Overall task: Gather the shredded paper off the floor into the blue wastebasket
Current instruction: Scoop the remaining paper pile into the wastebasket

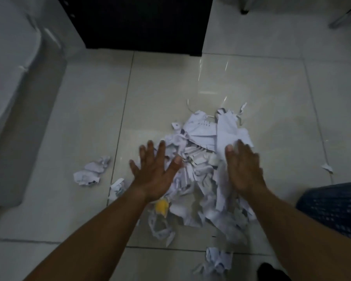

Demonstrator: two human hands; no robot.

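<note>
Two open hands flanked a heap of shredded paper (201, 159) on the tiled floor (272, 88).
The left hand's (154, 173) fingers (160, 153) were splayed wide and straight, holding nothing, over the heap's left edge. The right hand's (244, 169) fingers (243, 154) were straight and close together, set edge-on against the heap's right side, gripping nothing. A yellow scrap (161, 206) lay under the left wrist. One crumpled wad (91, 171) lay apart to the left and another (217, 260) nearer the person. The blue mesh wastebasket (332, 209) stood at the right edge, beside the right forearm and clear of the heap. A black cabinet (142, 23) stood beyond.
</note>
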